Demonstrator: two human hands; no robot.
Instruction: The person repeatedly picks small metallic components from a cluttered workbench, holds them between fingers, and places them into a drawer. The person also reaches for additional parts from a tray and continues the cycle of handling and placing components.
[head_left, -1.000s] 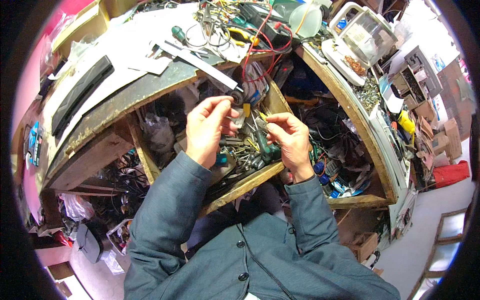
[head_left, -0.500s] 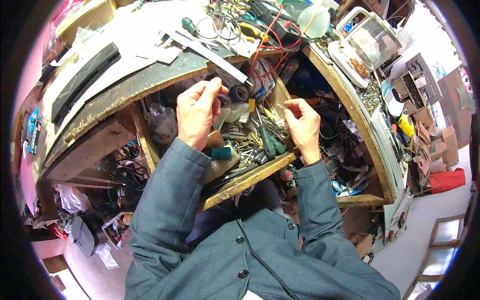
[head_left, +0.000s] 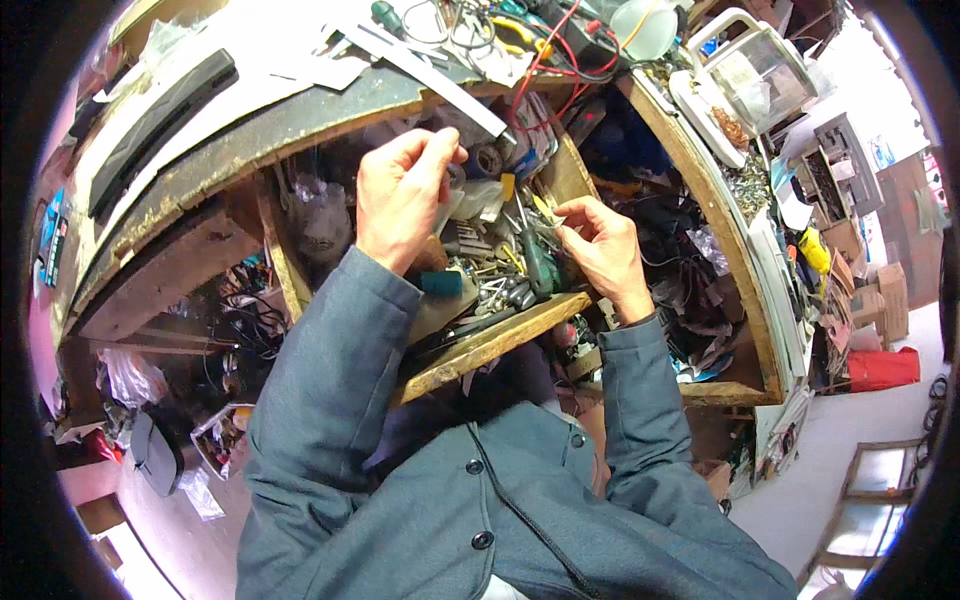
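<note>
Over an open wooden drawer (head_left: 500, 340), both my hands hover at chest height. My left hand (head_left: 402, 200) is closed, thumb pressed to the curled fingers; whatever it may hold does not show. My right hand (head_left: 605, 250) pinches thumb against forefinger; a tiny thin thing may be at the tips, too small to name. Between the hands the drawer holds a green-handled screwdriver (head_left: 540, 265), a pile of small metal parts (head_left: 497, 295), and a teal cylinder (head_left: 441, 283) near the left wrist. Dark tape rolls (head_left: 487, 158) lie farther back.
On the bench above the drawer lie a white strip (head_left: 440, 85), red wires (head_left: 522, 95), and a long black bar-shaped case (head_left: 160, 130). A clear-sided appliance (head_left: 755, 75) stands at the far right. Cables and scraps fill the right compartment (head_left: 690, 270); clear plastic bags (head_left: 320, 215) lie left.
My right hand has tilted, its fingertips dipping lower and leftward toward the screwdriver. My left hand stays closed in nearly the same place. The view has shifted slightly.
</note>
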